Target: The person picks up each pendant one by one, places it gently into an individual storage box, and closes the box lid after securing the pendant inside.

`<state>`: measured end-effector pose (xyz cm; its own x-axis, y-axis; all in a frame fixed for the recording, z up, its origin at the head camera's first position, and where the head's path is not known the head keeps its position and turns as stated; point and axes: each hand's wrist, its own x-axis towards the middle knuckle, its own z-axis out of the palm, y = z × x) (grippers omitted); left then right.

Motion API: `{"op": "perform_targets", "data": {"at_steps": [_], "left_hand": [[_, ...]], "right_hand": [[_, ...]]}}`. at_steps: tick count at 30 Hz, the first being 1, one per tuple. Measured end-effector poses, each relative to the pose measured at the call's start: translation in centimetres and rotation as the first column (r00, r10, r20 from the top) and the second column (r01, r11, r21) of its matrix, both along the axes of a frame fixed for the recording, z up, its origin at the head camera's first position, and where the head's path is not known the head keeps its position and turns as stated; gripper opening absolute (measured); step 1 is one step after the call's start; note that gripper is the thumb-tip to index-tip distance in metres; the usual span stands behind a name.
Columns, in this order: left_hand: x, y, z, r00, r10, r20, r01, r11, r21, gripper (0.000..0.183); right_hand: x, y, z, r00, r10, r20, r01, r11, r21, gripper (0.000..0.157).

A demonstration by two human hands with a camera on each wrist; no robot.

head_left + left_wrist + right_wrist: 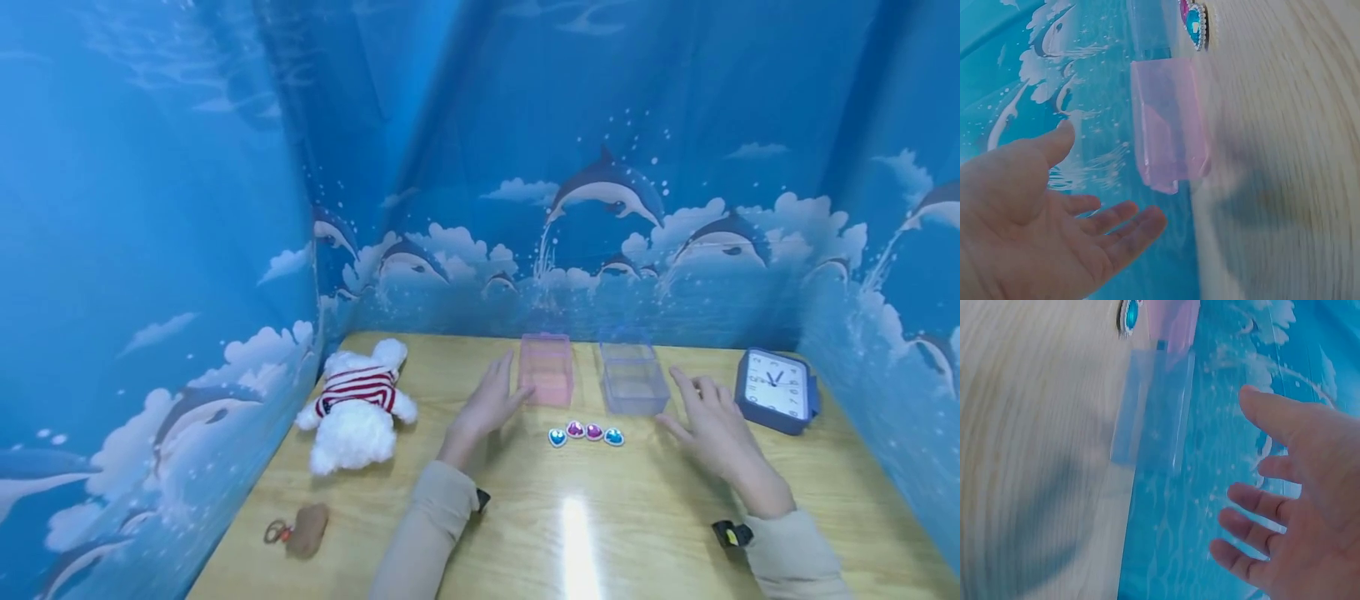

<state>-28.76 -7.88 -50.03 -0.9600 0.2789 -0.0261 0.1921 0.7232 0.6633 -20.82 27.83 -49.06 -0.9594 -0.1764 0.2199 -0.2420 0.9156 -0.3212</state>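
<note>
A pink see-through plastic box (547, 375) stands near the back of the table, and a bluish-purple see-through box (636, 383) is to its right. My left hand (486, 408) is just left of the pink box, fingers spread; the left wrist view shows a gap between the hand and the pink box (1169, 119). My right hand (716, 429) is to the right of the bluish box, with loosely spread fingers and nothing in them; the right wrist view shows it apart from the bluish box (1154, 409). In front of the boxes lies a row of several heart-shaped gems (594, 432), blue and magenta.
At the left lies a white plush toy (356, 408) in a red-striped shirt. Nearer the front is a brown pouch-like item (307, 531) with a ring. A blue square clock (776, 390) sits at the right. Blue dolphin-print curtains (480, 167) enclose the table (517, 533).
</note>
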Motion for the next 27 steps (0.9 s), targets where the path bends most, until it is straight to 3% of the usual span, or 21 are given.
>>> {"op": "perform_targets", "data": {"at_steps": [4, 9, 14, 19, 23, 27], "left_hand": [[-1.0, 0.4, -0.6, 0.999, 0.032, 0.034, -0.036, 0.991, 0.127, 0.080], [-2.0, 0.9, -1.1, 0.991, 0.088, 0.102, -0.111, 0.960, 0.257, 0.072], [-3.0, 1.6, -1.3, 0.981, 0.132, 0.140, -0.172, 0.929, 0.328, 0.066], [-3.7, 2.1, -1.5, 0.968, 0.153, 0.200, -0.218, 0.907, 0.361, 0.060], [-4.0, 2.3, -1.8, 0.966, 0.150, 0.210, -0.215, 0.917, 0.336, 0.058], [-4.2, 2.5, -2.2, 0.968, 0.149, 0.203, -0.208, 0.926, 0.315, 0.056]], "right_hand": [[-0.6, -1.6, 0.1, 0.998, 0.063, -0.012, -0.063, 0.998, 0.011, 0.075], [-1.3, -3.3, -0.1, 0.989, 0.137, -0.046, -0.137, 0.990, 0.019, 0.065], [-1.9, -4.9, -0.8, 0.958, 0.244, -0.151, -0.248, 0.969, -0.007, 0.059], [-2.1, -6.5, -1.5, 0.938, 0.328, -0.112, -0.330, 0.944, 0.001, 0.054], [-2.2, -7.8, -2.1, 0.926, 0.376, -0.038, -0.373, 0.925, 0.068, 0.050], [-2.6, -8.7, -2.4, 0.919, 0.393, -0.019, -0.387, 0.912, 0.136, 0.039]]}}
